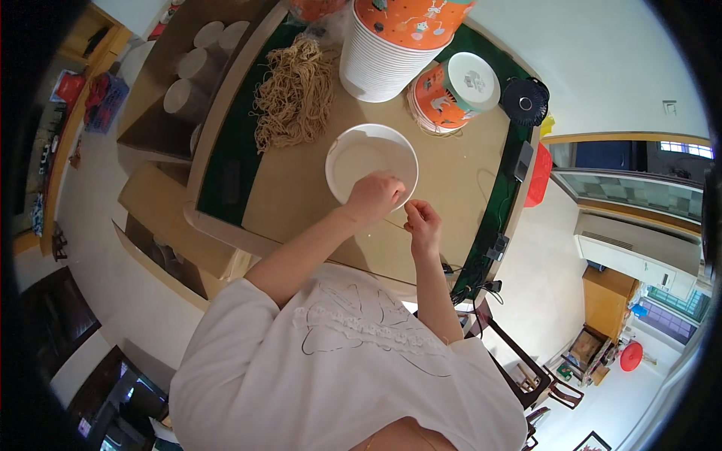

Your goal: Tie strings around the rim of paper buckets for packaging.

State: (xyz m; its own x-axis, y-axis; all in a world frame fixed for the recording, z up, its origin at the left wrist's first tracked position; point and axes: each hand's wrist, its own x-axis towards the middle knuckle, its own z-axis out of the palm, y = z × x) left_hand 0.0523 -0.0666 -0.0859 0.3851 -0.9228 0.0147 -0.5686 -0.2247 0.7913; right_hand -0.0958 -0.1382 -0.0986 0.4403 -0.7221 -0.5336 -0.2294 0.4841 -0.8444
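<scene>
A white round paper tub point(353, 161) stands on the brown board in front of me, its mouth facing up. My left hand point(374, 197) reaches over its near right rim, the fingers curled closed. Just outside that rim, my right hand point(423, 222) is closed in a pinch. Whatever lies between the fingers of either hand is too small to make out. Beyond the tub rises a tall nested stack of orange-printed paper tubs point(383, 64). To its left lies a tangled heap of tan string point(295, 94). Upside-down orange tubs point(440, 98) with string around their lower edge sit at the right.
A small black fan point(525, 101) stands at the table's right corner, with dark devices and cables point(492, 248) along that edge. Left of the table are cardboard boxes point(180, 218), one holding white tubs point(197, 68). A wooden chair point(519, 361) is behind on the right.
</scene>
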